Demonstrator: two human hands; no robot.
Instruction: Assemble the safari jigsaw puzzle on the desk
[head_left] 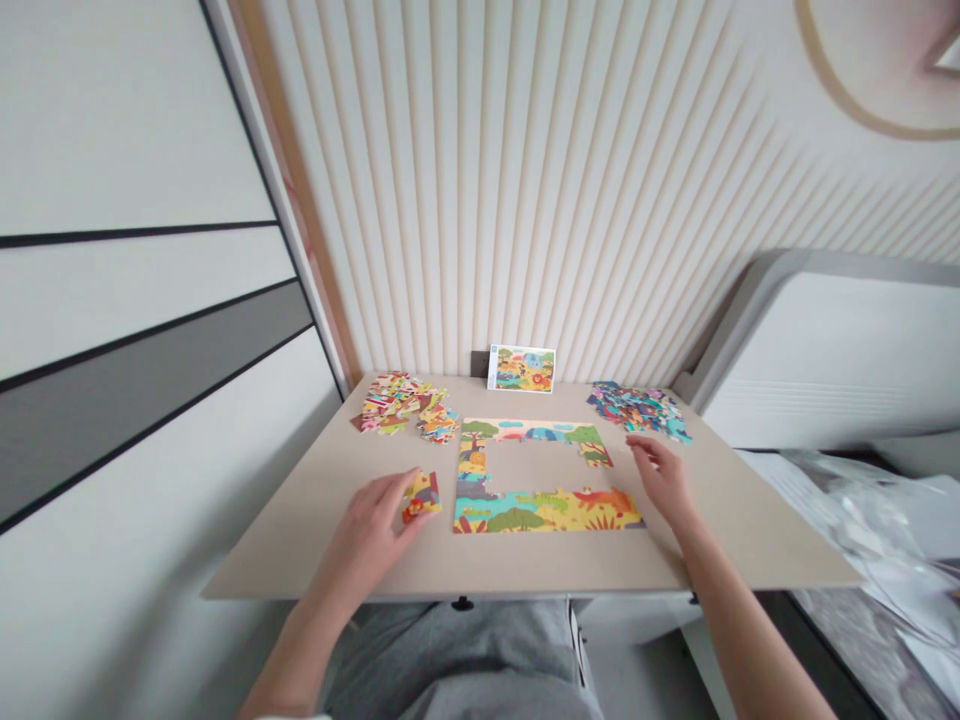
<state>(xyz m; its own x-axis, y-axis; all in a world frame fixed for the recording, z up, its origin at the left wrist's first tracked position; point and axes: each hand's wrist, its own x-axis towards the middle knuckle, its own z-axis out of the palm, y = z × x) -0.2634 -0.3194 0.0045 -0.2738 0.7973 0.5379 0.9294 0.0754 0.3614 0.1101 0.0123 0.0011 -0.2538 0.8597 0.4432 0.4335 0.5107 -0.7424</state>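
Observation:
My left hand [379, 515] is closed on a small cluster of jigsaw puzzle pieces [424, 495], coloured yellow, orange and grey, just left of the puzzle. On the table lies the partly assembled jigsaw puzzle [517, 515], a colourful animal scene forming a border around a bare middle. A gap breaks its right side. Beside that gap is my right hand [661, 480], held over the table with fingers curled and thumb near the index finger. Whether anything small sits between those fingertips, I cannot make out.
Loose puzzle pieces are heaped at the back left [401, 400], and a bluer heap [641, 410] is at the back right. A picture card [522, 369] leans on the ribbed wall. White panels [150, 400] rise left of the table [330, 570]; clear plastic [855, 510] lies right.

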